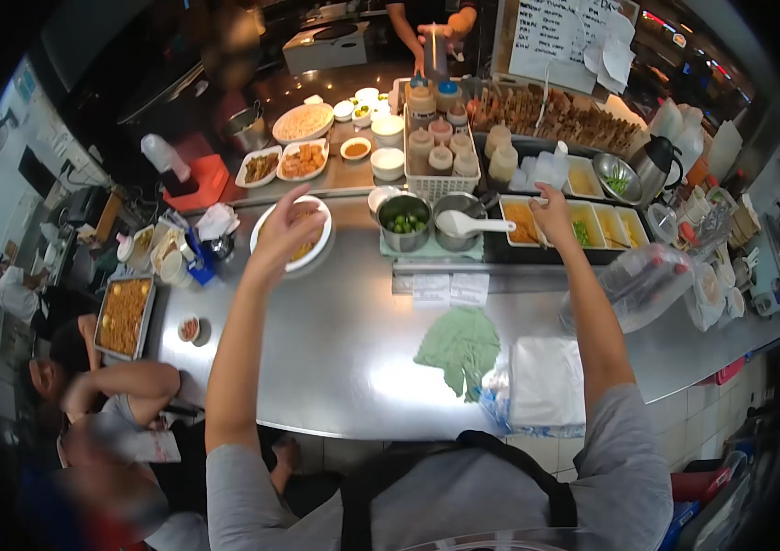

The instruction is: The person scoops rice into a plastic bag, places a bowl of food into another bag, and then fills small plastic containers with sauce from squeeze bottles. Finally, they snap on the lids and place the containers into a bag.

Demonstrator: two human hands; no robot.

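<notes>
My left hand (291,230) is over a round white plate (326,241) that holds brownish food. Its fingers are spread, and it covers part of the plate. My right hand (552,219) hovers at a row of white condiment trays, its index finger stretched out and apart from the thumb. Below it lies a tray of orange bits (520,220); beside that is a tray of chopped greens (581,230). Left of these stand a metal pot of green limes (404,223) and a second metal pot with a white ladle (472,223) across it.
A green cloth (460,347), two paper slips (450,289) and a stack of clear plastic bags (544,376) lie on the steel counter. Sauce bottles fill a white basket (434,187). A noodle tray (124,317) sits at left. Across the counter, a person's hand (438,33) holds a bottle.
</notes>
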